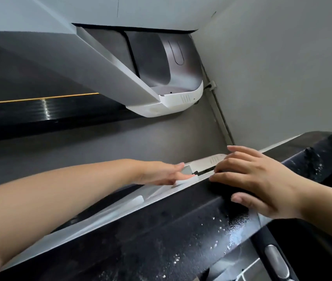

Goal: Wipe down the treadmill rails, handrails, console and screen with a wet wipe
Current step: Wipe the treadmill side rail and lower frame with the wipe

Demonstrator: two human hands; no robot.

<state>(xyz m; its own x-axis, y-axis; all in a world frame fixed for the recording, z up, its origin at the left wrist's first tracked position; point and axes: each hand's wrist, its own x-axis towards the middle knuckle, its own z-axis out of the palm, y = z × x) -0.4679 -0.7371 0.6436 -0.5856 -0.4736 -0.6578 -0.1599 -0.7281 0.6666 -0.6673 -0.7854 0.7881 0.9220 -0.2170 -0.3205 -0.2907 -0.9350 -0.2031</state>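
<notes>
White wipe [183, 182] lies pinched under the left hand [161, 172], whose fingers press it onto the pale rail end [209, 160] just beyond the black console [161, 236]. Right hand [262, 179] rests on the console's top edge, fingers straight and spread, holding nothing. Droplets speckle the console (wet sheen). Beyond the console stands a second treadmill [161, 78].

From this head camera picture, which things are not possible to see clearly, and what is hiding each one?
- Wet wipe: none can be made out in the head view; the white piece under the left hand is too blurred to name.
- Right hand: its palm side is turned away against the black console edge.
- Screen: cut off by the frame's lower right edge.
- Left forearm: its elbow end runs past the left edge.
</notes>
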